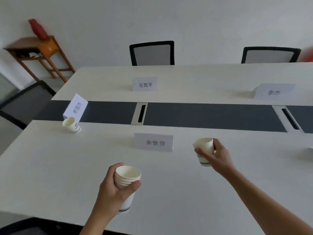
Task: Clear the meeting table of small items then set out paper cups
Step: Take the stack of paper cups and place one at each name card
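Hands hold nested cup stack (pixel 127 179) and single cup (pixel 204 150).

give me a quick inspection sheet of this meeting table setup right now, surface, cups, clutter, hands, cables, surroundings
surface: long white meeting table with a dark grey centre strip holding two cable slots.
job's things: one white paper cup stands by the far-left name card; nested stack of white paper cups; single white paper cup held just right of the near name card.
clutter: four white folded name cards, nearest one; no other small items seen.
grippers: left hand grips the stack; right hand grips the single cup.
cables: nothing seen.
surroundings: two black mesh chairs opposite; brown wooden side table with a red object on it.
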Available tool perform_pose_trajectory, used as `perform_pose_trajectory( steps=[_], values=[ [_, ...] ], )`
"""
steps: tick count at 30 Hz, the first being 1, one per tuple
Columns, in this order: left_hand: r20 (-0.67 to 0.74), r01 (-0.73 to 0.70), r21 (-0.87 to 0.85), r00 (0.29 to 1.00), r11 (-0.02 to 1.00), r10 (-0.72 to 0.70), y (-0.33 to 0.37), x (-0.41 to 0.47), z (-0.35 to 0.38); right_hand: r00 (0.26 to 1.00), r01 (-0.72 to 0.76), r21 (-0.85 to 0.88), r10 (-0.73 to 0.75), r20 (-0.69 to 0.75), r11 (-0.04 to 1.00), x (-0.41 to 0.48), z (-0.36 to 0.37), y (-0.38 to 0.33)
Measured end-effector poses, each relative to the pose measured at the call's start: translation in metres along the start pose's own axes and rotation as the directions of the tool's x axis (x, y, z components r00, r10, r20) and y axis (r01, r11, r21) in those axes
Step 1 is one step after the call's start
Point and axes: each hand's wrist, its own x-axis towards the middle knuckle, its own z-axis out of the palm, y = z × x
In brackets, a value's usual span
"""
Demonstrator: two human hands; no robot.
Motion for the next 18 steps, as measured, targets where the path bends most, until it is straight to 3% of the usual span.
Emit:
perform_pose_trajectory(
  steps=[3,8,18],
  values=[
    [-0.059,0.052,0.01,0.997,0.999,-0.051,0.006,0.01,0.008,0.996,-0.019,0.084,0.012,0.085,0.996,0.059,0.023,0.009],
    [-0.129,0.139,0.028,0.983,0.99,-0.134,0.009,0.018,0.026,0.994,-0.042,0.061,0.035,0.103,0.997,0.133,0.066,0.028],
    [-0.183,0.274,0.033,0.947,0.961,-0.263,0.002,0.023,0.029,0.985,-0.129,-0.086,0.138,0.104,0.988,0.155,0.093,0.059]
  ],
)
